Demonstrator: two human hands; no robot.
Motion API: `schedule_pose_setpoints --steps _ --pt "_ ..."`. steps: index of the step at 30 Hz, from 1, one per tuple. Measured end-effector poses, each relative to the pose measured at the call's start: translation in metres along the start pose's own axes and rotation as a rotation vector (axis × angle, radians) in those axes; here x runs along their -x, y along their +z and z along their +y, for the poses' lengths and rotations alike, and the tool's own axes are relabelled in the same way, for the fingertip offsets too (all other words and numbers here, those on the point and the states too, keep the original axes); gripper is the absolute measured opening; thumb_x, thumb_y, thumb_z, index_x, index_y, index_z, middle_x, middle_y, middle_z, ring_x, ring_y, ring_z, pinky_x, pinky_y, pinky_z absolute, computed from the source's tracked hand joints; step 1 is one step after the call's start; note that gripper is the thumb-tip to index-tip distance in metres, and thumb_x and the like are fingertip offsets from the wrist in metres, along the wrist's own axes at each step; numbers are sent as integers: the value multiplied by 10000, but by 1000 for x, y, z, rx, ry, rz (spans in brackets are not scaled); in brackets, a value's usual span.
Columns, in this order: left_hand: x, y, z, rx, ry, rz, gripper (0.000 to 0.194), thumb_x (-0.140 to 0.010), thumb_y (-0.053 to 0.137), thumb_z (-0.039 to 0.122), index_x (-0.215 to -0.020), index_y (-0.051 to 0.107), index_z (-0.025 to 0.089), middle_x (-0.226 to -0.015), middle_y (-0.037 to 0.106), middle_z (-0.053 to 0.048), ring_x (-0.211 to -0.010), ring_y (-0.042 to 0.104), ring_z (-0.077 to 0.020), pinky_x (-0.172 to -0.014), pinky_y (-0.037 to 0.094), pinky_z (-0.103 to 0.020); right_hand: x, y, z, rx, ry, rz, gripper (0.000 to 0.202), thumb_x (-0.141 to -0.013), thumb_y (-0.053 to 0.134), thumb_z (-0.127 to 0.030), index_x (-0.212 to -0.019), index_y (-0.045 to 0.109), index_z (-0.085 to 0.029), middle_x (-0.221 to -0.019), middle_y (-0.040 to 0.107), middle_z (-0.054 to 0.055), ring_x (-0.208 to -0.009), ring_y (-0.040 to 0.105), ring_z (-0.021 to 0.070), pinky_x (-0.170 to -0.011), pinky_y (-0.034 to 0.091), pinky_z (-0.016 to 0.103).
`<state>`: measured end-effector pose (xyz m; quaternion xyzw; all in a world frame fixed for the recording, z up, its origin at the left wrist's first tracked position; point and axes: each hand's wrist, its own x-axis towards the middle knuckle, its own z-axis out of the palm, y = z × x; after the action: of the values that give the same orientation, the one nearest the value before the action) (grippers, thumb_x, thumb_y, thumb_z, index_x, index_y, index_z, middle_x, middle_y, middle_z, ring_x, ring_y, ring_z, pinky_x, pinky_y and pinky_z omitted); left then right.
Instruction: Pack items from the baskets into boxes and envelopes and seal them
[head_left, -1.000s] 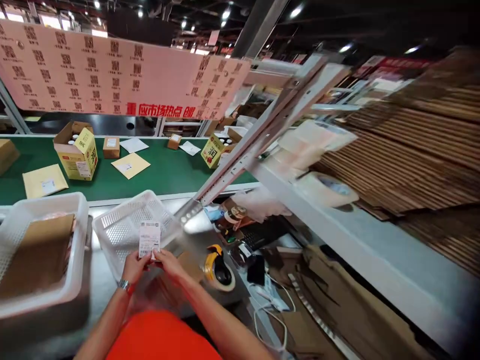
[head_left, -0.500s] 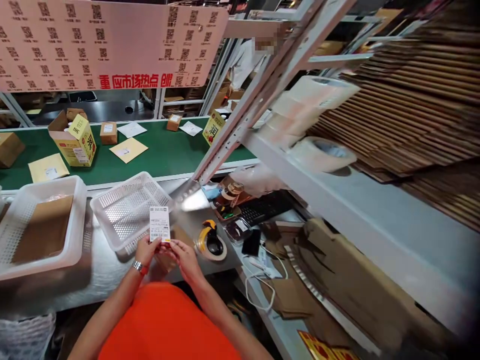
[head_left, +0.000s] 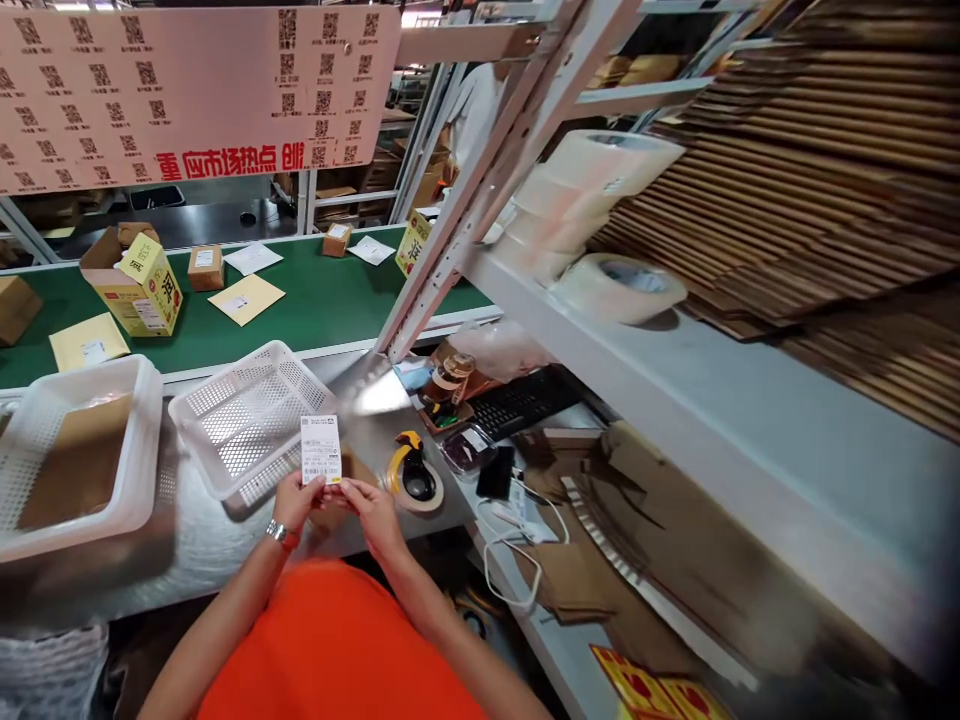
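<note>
A white printed label (head_left: 321, 448) with a barcode stands between my hands, gripped along its lower edge. My left hand (head_left: 296, 500), with a metal watch at the wrist, pinches its lower left corner. At the lower right corner the thumb and fingers of my right hand (head_left: 373, 510) are closed on it too. Behind the label is an empty white perforated basket (head_left: 251, 420). Just right of my right hand lies a yellow and black tape dispenser (head_left: 415, 475). A brown piece (head_left: 352, 468), partly hidden, lies beneath my hands on the metal table.
A white basket (head_left: 142, 480) holding brown cardboard stands at the left. Beyond, a green conveyor (head_left: 315, 308) carries boxes and envelopes. To the right, a shelf (head_left: 750, 400) bears tape rolls (head_left: 622, 290) and stacked cardboard (head_left: 825, 200). A keyboard (head_left: 525, 400), phone (head_left: 496, 473) and white cable (head_left: 517, 600) lie below.
The view has shifted slightly, so the shelf and sign sit further left. Both hands still hold the label in much the same place.
</note>
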<state>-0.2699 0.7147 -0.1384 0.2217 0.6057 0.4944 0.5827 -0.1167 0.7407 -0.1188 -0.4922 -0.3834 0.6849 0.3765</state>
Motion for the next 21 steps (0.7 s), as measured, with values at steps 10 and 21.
schedule_pose_setpoints --steps 10,21 --pt "18 -9 8 -523 578 -100 309 -981 648 415 -1053 836 181 -1199 816 -163 -1150 759 -293 -1086 574 -449 2 -1 10 109 -70 24 601 -665 860 -760 -871 876 -195 -878 845 107 -852 761 279 -790 608 396" --pt "11 -6 3 -321 244 -272 530 -816 750 633 -984 873 146 -1002 861 -150 -909 786 -287 -884 627 -413 10 -7 14 114 5 4 428 -689 858 -627 -731 834 -202 -745 797 56 -737 699 223 -731 553 343"
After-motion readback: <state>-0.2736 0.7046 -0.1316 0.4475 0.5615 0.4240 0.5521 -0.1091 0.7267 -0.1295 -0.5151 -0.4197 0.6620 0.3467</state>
